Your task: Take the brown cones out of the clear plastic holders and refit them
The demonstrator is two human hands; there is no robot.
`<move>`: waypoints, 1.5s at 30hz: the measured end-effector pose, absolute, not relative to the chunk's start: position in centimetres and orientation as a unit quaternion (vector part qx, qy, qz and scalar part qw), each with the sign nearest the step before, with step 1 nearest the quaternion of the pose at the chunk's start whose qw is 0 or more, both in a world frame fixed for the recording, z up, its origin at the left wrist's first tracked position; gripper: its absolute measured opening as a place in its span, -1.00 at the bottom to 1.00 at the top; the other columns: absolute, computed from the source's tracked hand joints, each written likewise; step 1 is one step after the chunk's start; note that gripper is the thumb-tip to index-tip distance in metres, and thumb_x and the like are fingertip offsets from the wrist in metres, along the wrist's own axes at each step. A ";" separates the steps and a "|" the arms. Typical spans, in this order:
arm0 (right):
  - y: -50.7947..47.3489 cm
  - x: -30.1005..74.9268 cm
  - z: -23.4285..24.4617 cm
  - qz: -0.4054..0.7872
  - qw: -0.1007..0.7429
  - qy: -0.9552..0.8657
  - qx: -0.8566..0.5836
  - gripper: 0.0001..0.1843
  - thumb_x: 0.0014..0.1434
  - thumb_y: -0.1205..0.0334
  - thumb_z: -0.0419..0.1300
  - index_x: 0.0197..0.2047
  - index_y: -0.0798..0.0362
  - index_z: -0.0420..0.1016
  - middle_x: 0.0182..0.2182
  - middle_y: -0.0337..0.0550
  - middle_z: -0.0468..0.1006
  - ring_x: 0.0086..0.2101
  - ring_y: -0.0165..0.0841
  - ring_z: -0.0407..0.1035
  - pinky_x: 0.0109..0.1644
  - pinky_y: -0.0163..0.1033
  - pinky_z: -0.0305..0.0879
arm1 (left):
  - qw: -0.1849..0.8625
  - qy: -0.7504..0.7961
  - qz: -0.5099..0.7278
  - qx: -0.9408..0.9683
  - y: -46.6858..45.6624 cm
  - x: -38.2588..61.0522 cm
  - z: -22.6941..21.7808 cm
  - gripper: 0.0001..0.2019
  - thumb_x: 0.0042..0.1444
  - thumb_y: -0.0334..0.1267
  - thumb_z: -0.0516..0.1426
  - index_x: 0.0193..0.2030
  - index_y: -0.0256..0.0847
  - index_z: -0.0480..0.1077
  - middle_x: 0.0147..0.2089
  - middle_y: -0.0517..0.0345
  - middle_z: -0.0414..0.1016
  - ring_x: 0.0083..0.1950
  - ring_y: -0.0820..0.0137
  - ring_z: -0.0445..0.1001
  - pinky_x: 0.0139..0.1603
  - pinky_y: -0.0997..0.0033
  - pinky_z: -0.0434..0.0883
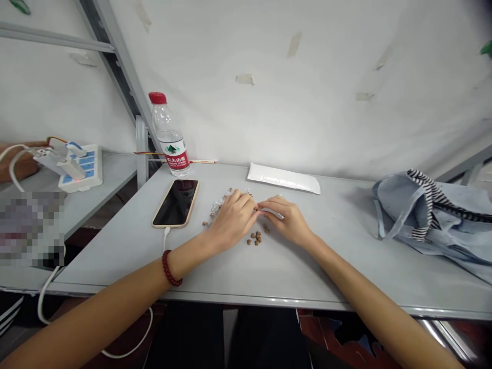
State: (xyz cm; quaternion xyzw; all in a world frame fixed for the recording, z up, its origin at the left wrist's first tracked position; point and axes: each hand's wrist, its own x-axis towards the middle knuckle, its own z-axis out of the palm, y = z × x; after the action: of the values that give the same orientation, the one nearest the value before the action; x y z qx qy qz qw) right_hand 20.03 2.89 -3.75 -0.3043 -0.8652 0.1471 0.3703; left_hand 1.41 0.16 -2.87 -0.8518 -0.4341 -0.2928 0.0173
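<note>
My left hand (235, 218) and my right hand (286, 220) meet above the table, fingertips pinched together. Whatever lies between the fingers is too small or hidden to make out. Just below them is a loose cluster of small brown lumps (258, 237), with another brown lump (266, 229) beside my right fingers. Behind and left of my left hand, partly covered by it, lie crinkled clear plastic pieces (217, 206), with more brown lumps among them. A dark red bead bracelet (169, 268) circles my left wrist.
A phone (177, 202) on a white cable lies left of my hands. Behind it stands a water bottle (172, 138) with a red cap. A white packet (283, 178) rests near the wall. On the right is a blue cloth bag (434, 210); far left, a power strip (88, 166) beside another person's arm.
</note>
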 end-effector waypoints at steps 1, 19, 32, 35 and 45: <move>2.8 20.0 -3.7 0.146 0.374 -0.864 -0.305 -0.79 0.26 0.31 0.08 -0.14 0.01 0.54 -0.29 -0.09 0.59 -0.25 -0.26 0.39 -0.14 -0.09 0.35 | 0.007 -0.431 -0.305 -0.849 0.1 1.5 -2.9 -0.86 0.25 -0.35 0.02 -0.22 -0.32 0.39 -0.19 0.02 0.47 -0.11 0.24 0.27 -0.08 0.22 0.33; 6.0 25.1 -3.7 0.117 0.312 -0.818 -0.469 -0.79 0.19 0.21 0.13 -0.24 0.07 0.59 -0.33 -0.05 0.58 -0.26 -0.20 0.43 -0.16 -0.07 0.35 | -0.111 -0.402 -0.287 -0.862 -0.9 1.5 -2.5 -0.76 0.25 -0.33 -0.02 -0.36 -0.25 0.43 -0.23 0.08 0.52 -0.11 0.28 0.34 -0.03 0.20 0.33; 5.8 24.6 -3.6 0.121 0.263 -0.836 -0.466 -0.80 0.17 0.19 0.13 -0.31 0.05 0.56 -0.31 -0.05 0.58 -0.26 -0.21 0.42 -0.18 -0.11 0.31 | -0.044 -0.546 -0.292 -0.784 1.8 -2.9 -0.4 -0.64 0.19 -0.27 -0.02 -0.60 -0.23 0.37 -0.53 0.08 0.43 -0.33 0.29 0.39 -0.27 0.31 0.29; 5.6 24.4 -3.7 0.106 0.272 -0.840 -0.458 -0.80 0.18 0.19 0.11 -0.32 0.05 0.55 -0.32 -0.06 0.57 -0.25 -0.22 0.41 -0.18 -0.12 0.30 | -0.053 -0.519 -0.248 -0.816 1.6 -2.5 -1.1 -0.74 0.16 -0.31 0.00 -0.48 -0.23 0.44 -0.44 0.06 0.47 -0.22 0.23 0.39 -0.20 0.28 0.32; 4.5 20.1 -2.5 0.156 0.320 -0.847 -0.396 -0.86 0.22 0.28 0.10 -0.31 0.05 0.49 -0.36 -0.14 0.54 -0.30 -0.31 0.39 -0.24 -0.22 0.28 | -0.062 -0.473 -0.157 -0.865 1.6 -1.2 -2.0 -0.71 0.23 -0.38 -0.06 -0.43 -0.29 0.42 -0.37 0.00 0.46 -0.14 0.20 0.35 -0.07 0.22 0.33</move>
State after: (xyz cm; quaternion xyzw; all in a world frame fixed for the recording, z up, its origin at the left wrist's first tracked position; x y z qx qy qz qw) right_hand 20.06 4.46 -2.50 -0.3956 -0.8467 0.1560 0.3197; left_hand -1.24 1.60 -1.98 -0.8649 -0.4728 -0.1570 -0.0618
